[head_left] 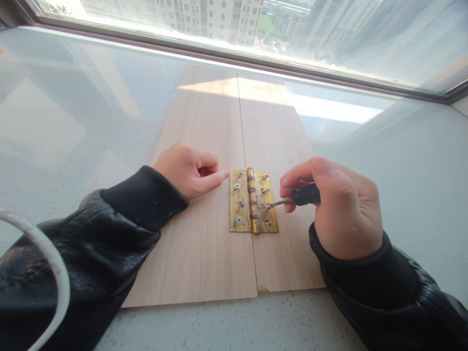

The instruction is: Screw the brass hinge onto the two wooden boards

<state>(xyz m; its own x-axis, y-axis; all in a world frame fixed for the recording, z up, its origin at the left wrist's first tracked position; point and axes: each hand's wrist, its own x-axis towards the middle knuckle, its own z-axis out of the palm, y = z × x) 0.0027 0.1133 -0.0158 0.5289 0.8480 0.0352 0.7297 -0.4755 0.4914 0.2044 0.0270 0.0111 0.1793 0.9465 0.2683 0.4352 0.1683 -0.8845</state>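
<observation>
A brass hinge [252, 201] with several screws lies across the seam of two light wooden boards, the left board [197, 243] and the right board [281, 146]. My right hand [336, 204] grips a small black-handled screwdriver [303, 196], its metal tip resting on a screw in the hinge's right leaf. My left hand [192, 168] is curled in a loose fist on the left board, with the index finger stretched out and its tip touching the hinge's left edge.
The boards lie on a pale speckled stone sill [402, 195] under a large window [256, 29] with a dark frame along the back. A white cable [54, 263] curves over my left sleeve at the lower left.
</observation>
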